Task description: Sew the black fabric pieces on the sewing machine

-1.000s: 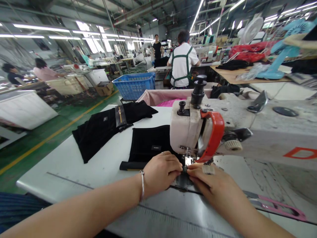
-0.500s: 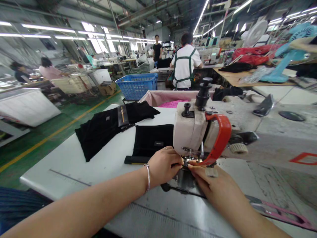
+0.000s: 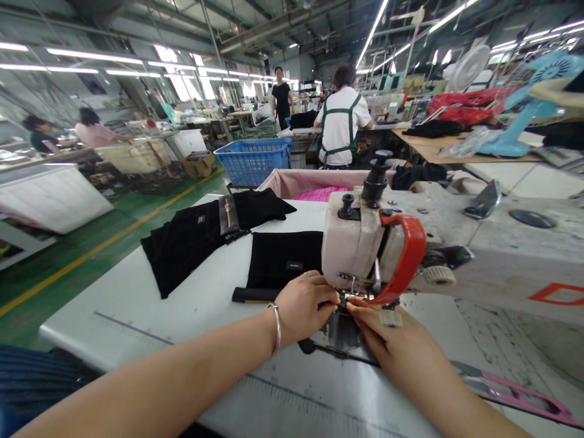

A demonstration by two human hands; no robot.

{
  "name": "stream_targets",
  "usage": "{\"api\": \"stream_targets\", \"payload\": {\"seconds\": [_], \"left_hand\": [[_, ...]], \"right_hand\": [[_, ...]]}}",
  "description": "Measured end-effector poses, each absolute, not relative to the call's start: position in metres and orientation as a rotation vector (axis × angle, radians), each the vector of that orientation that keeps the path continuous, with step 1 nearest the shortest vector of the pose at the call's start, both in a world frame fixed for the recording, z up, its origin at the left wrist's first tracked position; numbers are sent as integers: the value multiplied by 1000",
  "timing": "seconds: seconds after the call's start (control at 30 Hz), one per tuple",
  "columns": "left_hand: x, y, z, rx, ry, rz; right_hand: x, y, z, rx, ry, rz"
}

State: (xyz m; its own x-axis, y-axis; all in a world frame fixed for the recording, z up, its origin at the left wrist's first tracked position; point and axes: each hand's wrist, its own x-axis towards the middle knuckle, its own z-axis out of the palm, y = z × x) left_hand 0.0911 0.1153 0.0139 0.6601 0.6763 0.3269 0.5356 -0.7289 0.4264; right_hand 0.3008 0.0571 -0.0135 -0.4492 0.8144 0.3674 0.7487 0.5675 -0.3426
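A black fabric piece [image 3: 278, 255] with a small label lies flat on the sewing machine's bed, its near edge bordered by a dark strip [image 3: 255, 295]. It runs under the head of the sewing machine [image 3: 351, 243]. My left hand [image 3: 306, 307], a silver bangle at its wrist, is closed with fingertips pinching the fabric's edge just left of the presser foot. From the other side my right hand [image 3: 395, 334] pinches that same edge with thumb and fingers, close to the needle. The red guard [image 3: 406, 258] arches above the right fingertips. Exactly what lies between the fingertips is partly hidden.
More black fabric pieces [image 3: 182, 240] and a dark zipper strip [image 3: 227, 216] lie at the table's back left. Pink-handled scissors [image 3: 524, 392] rest at right. Beyond stand a blue basket [image 3: 255, 159], a pink-lined bin [image 3: 278, 180] and a seated person [image 3: 342, 121].
The view has shifted slightly. My hands stay pinched at the presser foot with little visible movement. A standing person in black in the background has moved a little to the left.
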Motion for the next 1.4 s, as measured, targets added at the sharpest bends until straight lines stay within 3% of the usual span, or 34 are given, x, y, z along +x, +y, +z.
{"api": "stream_targets", "payload": {"seconds": [0.73, 0.93, 1.13, 1.4], "left_hand": [[92, 112, 11, 2592, 966, 700], [88, 116, 22, 2702, 963, 520], [45, 52, 51, 2683, 911, 91], [6, -28, 41, 2692, 1128, 152]], "right_hand": [[302, 58, -16, -1223, -2290, 245], [305, 57, -3, -1146, -2190, 198], [308, 56, 6, -1110, -2086, 135], [300, 53, -2, -1085, -2195, 223]]}}
